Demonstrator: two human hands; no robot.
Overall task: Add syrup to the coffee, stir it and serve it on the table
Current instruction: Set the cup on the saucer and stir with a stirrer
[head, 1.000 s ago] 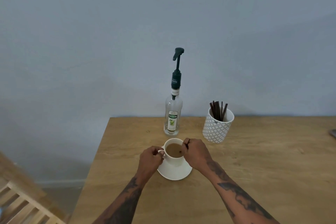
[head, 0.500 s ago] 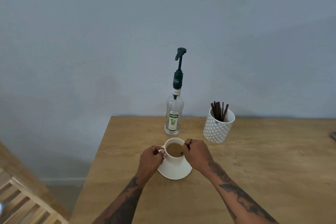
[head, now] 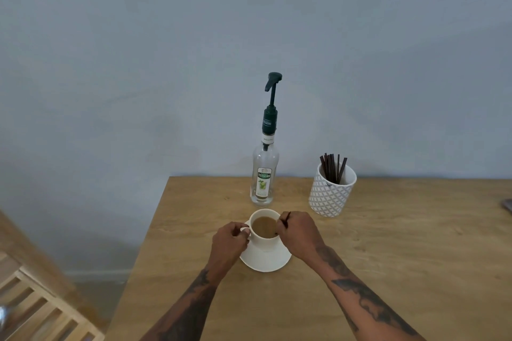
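Note:
A white cup (head: 266, 241) of light brown coffee stands on a white saucer (head: 267, 261) near the wooden table's (head: 388, 257) left side. My left hand (head: 230, 241) pinches the cup's handle. My right hand (head: 297, 231) sits at the cup's right rim, fingers closed on a thin dark stir stick (head: 285, 217) whose lower end dips into the coffee. Behind the cup stands a clear syrup bottle (head: 264, 177) with a dark green pump, upright and untouched.
A white patterned holder (head: 331, 194) with several dark stir sticks stands right of the bottle. The table's left edge runs close to the cup. A slatted wooden piece (head: 41, 310) lies low at the left. A dark object (head: 508, 205) peeks in at the right edge.
The stick in my right hand has shifted slightly within the cup. My left hand stays on the handle. The view has drifted a little.

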